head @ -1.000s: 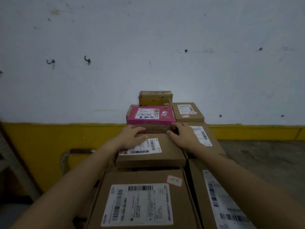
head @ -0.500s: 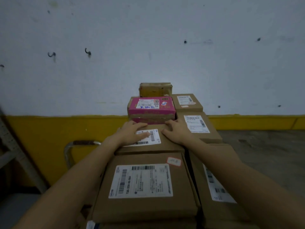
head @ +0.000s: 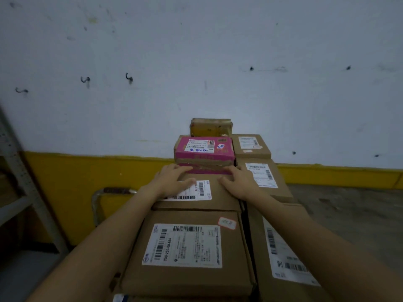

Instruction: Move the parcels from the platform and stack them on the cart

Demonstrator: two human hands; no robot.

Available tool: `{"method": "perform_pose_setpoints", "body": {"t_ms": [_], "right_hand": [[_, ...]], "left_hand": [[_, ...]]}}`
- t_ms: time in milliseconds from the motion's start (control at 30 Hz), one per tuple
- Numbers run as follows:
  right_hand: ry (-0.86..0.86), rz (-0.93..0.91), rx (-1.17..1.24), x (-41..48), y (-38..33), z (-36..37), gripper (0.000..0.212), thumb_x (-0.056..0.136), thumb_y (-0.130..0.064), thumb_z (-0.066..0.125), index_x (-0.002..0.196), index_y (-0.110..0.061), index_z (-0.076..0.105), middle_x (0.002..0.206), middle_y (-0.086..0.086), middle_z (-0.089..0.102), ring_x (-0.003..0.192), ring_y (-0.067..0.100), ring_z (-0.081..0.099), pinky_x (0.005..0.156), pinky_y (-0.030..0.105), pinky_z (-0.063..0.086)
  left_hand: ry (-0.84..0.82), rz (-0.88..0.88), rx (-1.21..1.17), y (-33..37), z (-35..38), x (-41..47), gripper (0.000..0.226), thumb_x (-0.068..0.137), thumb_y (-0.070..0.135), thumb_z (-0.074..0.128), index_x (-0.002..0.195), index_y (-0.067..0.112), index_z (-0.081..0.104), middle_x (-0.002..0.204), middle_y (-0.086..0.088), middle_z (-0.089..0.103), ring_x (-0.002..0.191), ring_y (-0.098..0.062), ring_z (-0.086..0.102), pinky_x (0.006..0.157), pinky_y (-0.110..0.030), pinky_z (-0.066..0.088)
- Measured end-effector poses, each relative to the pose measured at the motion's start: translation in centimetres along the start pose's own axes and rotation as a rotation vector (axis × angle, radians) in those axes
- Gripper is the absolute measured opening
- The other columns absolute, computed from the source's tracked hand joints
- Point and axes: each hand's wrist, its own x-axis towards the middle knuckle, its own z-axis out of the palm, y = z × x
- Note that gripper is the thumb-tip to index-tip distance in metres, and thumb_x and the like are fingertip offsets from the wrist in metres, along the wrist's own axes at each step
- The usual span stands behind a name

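Stacking seems far along: many parcels lie on the cart. Left grip and right grip press flat, fingers spread, on the box beneath; the platform is out of view.

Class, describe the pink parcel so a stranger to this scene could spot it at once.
Find the white wall with the yellow band. Before it stand stacked brown parcels; the pink parcel lies just beyond the left hand and right hand. It alone is pink, with blue handwriting on its label.
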Motion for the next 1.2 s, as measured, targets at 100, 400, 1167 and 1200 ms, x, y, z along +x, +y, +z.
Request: {"method": "perform_pose_setpoints", "body": {"t_ms": [100, 400, 1167, 1200], "right_hand": [[0.035, -0.007, 0.033, -1.3, 0.3, -1.0, 0.05, 0.09, -0.044, 0.048, 0.136, -0.028, 0.042, 0.138, 0.011, 0.038, 0.13, 0.03, 0.036, 0.104, 0.041, 0.034], [0.047, -0.012, 0.056, -9.5, -1.5, -1.2, 0.051, 0.091, -0.043, 0.049, 0.139, -0.028, 0.039, 0.143, 0.01, 0.034, 0.131, 0.03, 0.035, 0.105, 0.04, 0.033], [-0.058, 0.163, 0.117, -14.1, -3.9, 1.4, 0.06, 0.089, -0.039, 0.05, 0.142, -0.015, 0.034, 0.151, 0.015, 0.021, 0.136, 0.033, 0.03, 0.109, 0.037, 0.029], [-0.052, 0.157, 0.121, -14.2, -3.9, 1.5, 0.058, 0.089, -0.038, 0.05, 0.14, -0.014, 0.036, 0.149, 0.015, 0.024, 0.134, 0.032, 0.032, 0.107, 0.036, 0.03]], "left_hand": [[0.025, -0.002, -0.029, 0.3, -0.5, -1.6, 0.057, 0.091, 0.054, 0.044, 0.143, 0.032, 0.035, 0.148, -0.006, 0.035, 0.139, -0.026, 0.025, 0.113, -0.047, 0.025], [-0.005, 0.057, -0.027, 1.0, -1.4, -9.7, 0.053, 0.092, 0.051, 0.045, 0.141, 0.035, 0.036, 0.151, -0.003, 0.031, 0.139, -0.026, 0.023, 0.113, -0.045, 0.022], [-0.09, -0.149, -0.393, -0.6, 1.5, -13.0, 0.063, 0.094, 0.046, 0.047, 0.148, 0.025, 0.022, 0.155, -0.01, 0.006, 0.14, -0.032, 0.023, 0.112, -0.04, 0.027], [-0.081, -0.151, -0.4, -0.6, 1.6, -13.0, 0.063, 0.093, 0.045, 0.048, 0.147, 0.024, 0.024, 0.154, -0.011, 0.008, 0.139, -0.032, 0.025, 0.111, -0.039, 0.029]]}}
